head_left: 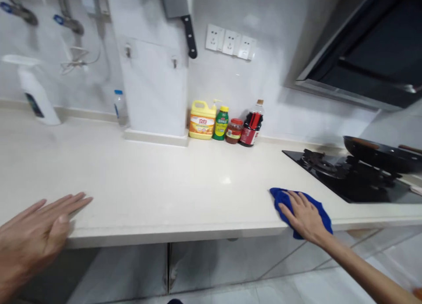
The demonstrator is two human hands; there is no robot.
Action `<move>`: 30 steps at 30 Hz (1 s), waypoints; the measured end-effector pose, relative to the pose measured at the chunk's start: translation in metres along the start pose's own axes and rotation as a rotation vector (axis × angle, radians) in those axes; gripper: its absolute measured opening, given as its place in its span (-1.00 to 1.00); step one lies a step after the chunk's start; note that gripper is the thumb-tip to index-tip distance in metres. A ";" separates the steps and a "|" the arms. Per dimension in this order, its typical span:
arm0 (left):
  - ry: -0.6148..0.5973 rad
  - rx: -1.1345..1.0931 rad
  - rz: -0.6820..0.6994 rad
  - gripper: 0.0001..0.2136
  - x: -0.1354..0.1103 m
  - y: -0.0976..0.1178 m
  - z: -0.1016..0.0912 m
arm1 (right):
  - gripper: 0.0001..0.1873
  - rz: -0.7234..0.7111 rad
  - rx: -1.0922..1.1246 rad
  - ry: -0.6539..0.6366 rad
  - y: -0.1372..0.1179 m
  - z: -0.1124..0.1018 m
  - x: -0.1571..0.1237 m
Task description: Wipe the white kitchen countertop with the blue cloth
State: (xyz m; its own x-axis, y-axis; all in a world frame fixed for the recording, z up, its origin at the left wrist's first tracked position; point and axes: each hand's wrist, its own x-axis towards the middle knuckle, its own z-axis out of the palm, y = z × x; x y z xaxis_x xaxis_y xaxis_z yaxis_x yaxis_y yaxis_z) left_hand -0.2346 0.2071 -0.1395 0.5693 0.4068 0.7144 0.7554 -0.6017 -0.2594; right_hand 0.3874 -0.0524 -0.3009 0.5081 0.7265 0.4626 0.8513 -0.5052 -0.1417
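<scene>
My right hand (303, 215) holds a blue cleaning cloth (321, 211) down against the white countertop (184, 181), close to the front edge and left of the stove. Its fingers lie over the cloth, and one corner of the cloth droops past the edge. On the far left, my left hand (39, 233) is open with its fingers stretched out, at the counter's front edge. Nothing is in it. Whether its palm touches the counter I cannot tell.
Along the wall stand a yellow detergent jug (201, 123), a green bottle (221, 124), a red-lidded jar (234, 132) and a dark sauce bottle (252, 127). A wok (382, 154) sits on the black gas stove (356, 183). A white spray bottle (39, 93) stands left; a cleaver (188, 36) hangs above.
</scene>
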 end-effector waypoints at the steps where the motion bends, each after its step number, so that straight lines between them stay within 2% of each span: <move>1: 0.062 0.012 0.011 -0.52 -0.001 0.005 0.002 | -0.38 -0.084 0.024 0.016 -0.026 -0.006 -0.002; 4: 0.256 0.021 0.055 -0.56 -0.001 0.015 0.006 | -0.40 -0.299 0.115 0.021 -0.110 -0.027 -0.003; 7: 0.379 0.019 0.102 -0.61 0.001 0.020 0.006 | -0.39 -0.450 0.200 -0.033 -0.196 -0.053 0.001; 12: 0.473 0.023 0.103 -0.66 -0.001 0.022 0.002 | -0.32 -0.657 0.333 -0.192 -0.326 -0.093 0.007; 15: 0.544 0.097 0.109 -0.66 -0.003 0.020 0.001 | -0.28 -0.750 0.441 -0.236 -0.397 -0.111 0.008; 19: 0.548 0.128 0.108 -0.66 -0.007 0.015 0.002 | -0.24 -0.765 0.551 -0.274 -0.471 -0.124 0.011; 22: 0.519 0.149 0.086 -0.65 -0.008 0.011 0.005 | -0.15 -0.725 0.605 -0.296 -0.492 -0.128 0.012; 24: 0.515 0.152 0.070 -0.64 -0.007 0.010 0.006 | -0.14 -0.727 0.644 -0.294 -0.486 -0.129 0.010; 27: 0.479 0.139 0.073 -0.61 -0.004 0.010 0.006 | -0.16 -0.800 0.697 -0.275 -0.451 -0.126 0.004; 30: 0.407 0.152 0.067 -0.57 -0.003 0.012 0.004 | -0.23 -0.883 0.731 -0.238 -0.391 -0.116 0.003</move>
State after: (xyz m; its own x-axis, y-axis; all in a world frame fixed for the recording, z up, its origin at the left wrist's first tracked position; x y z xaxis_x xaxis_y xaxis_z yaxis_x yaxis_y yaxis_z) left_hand -0.2260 0.2016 -0.1473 0.4675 0.0483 0.8827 0.7776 -0.4975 -0.3846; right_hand 0.0412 0.0933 -0.1427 -0.3519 0.7992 0.4873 0.7539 0.5506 -0.3585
